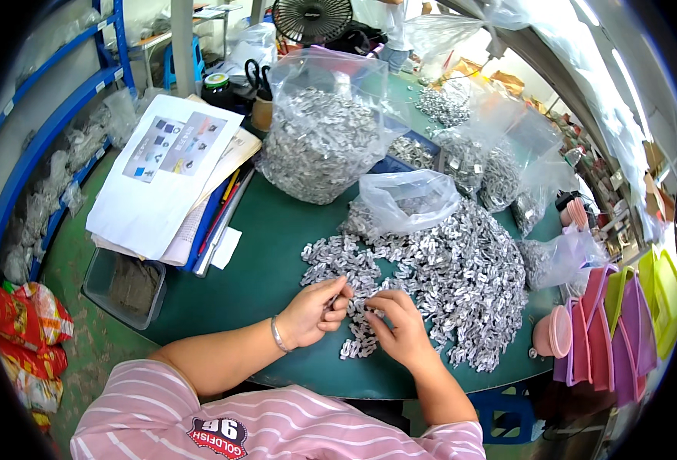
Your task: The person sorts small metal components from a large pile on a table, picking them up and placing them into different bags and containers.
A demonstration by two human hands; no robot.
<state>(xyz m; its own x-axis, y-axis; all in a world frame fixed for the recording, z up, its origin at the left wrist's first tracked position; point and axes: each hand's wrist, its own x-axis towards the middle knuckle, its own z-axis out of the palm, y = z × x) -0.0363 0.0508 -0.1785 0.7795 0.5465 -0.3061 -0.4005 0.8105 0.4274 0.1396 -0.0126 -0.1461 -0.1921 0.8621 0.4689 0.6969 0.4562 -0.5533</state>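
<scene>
A wide heap of small silver-grey metal parts is spread over the green table. My left hand, with a bracelet at the wrist, is curled closed around small metal parts, of which only a dark bit shows between thumb and fingers. Just right of it, my right hand has its thumb and fingertips drawn together at the near edge of the heap. Whatever lies between those fingertips is too small to make out. A smaller cluster of the same parts lies beyond both hands.
A large clear bag of metal parts stands behind the heap, and an opened plastic bag rests on it. Papers and a clear plastic tub are at the left. Colourful plastic bins and a pink cup stand right.
</scene>
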